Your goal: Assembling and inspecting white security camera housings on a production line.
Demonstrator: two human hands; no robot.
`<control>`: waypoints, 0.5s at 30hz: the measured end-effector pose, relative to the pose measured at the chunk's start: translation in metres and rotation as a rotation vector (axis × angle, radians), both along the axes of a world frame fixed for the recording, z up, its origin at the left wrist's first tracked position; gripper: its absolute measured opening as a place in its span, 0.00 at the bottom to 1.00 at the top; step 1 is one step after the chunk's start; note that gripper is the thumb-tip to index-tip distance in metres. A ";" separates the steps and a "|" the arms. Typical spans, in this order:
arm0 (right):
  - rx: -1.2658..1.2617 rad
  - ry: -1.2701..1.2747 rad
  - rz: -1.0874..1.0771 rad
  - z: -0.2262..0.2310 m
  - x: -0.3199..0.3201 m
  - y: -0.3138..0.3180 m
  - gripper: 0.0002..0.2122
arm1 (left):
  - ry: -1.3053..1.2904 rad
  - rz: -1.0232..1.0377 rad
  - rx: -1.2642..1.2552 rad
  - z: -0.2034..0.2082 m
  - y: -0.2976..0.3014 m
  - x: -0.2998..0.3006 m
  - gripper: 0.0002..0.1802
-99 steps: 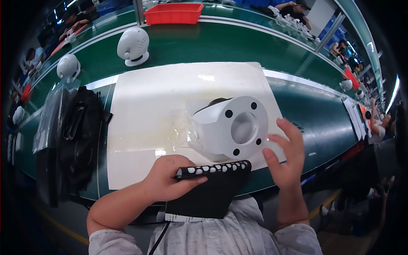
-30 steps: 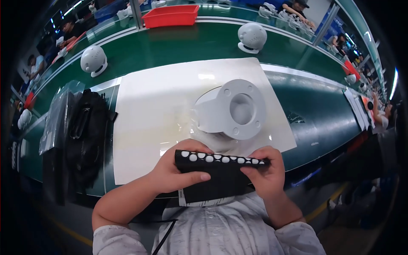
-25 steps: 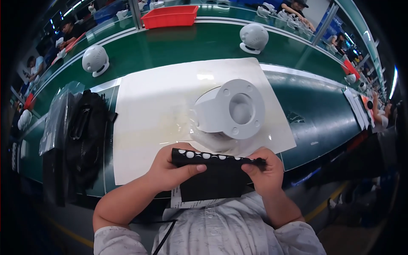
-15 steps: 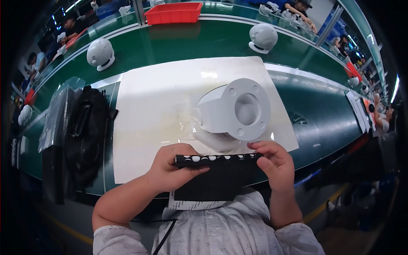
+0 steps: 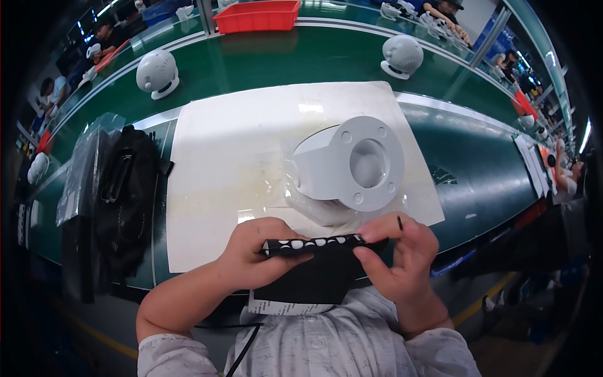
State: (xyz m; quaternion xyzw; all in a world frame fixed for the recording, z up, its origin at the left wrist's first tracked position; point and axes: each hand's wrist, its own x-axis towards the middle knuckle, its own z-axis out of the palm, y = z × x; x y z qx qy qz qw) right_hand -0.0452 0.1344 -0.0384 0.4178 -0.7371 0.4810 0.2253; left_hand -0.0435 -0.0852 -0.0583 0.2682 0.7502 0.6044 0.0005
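Note:
A black sheet [image 5: 304, 276] with white round spots along its upper edge is held up in front of my body. My left hand [image 5: 254, 251] is closed on its left end, thumb on the near side. The fingertips and thumb of my right hand [image 5: 405, 254] close on the sheet's right end. A small black sliver [image 5: 400, 223] shows at a finger of that hand; whether it is stuck or held there I cannot tell. Just beyond the hands, a white plastic housing [image 5: 336, 164] lies on its side, its round base with a central opening and several small round recesses facing me.
Under the housing lies a white mat [image 5: 220, 157] on the green bench. To the left are a black bag [image 5: 129, 195] and clear plastic wrapping [image 5: 85, 169]. White round devices [image 5: 157, 72] [image 5: 402, 55] stand on the far green belt [image 5: 276, 63], with a red bin [image 5: 256, 17] behind. People work farther off.
My right hand has moved left along the sheet, and the black sliver now shows at its finger. The sheet has shifted slightly lower. The white devices on the belt have moved right.

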 end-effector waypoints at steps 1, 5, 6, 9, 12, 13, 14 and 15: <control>0.097 -0.023 -0.026 0.004 0.000 -0.002 0.30 | 0.000 0.000 0.002 0.000 0.000 -0.001 0.08; 0.176 -0.029 0.043 0.014 0.004 -0.004 0.34 | 0.018 0.005 -0.001 0.004 0.002 -0.001 0.08; 0.180 -0.027 0.042 0.017 0.002 -0.001 0.34 | -0.020 0.018 -0.002 0.005 0.003 -0.001 0.08; -0.032 -0.060 0.063 0.021 -0.023 0.005 0.37 | -0.024 0.008 -0.015 0.004 -0.001 0.000 0.07; -0.282 -0.162 0.039 0.034 -0.068 0.004 0.35 | 0.001 0.010 0.013 -0.002 -0.001 -0.002 0.06; -0.279 -0.157 0.039 0.037 -0.076 0.003 0.35 | 0.006 0.009 0.017 -0.001 -0.001 -0.002 0.06; -0.290 -0.229 0.019 0.041 -0.083 0.002 0.34 | -0.017 0.007 -0.003 0.001 -0.001 -0.002 0.06; -0.301 -0.301 -0.001 0.043 -0.086 0.001 0.34 | -0.041 0.004 -0.022 0.002 -0.001 -0.003 0.07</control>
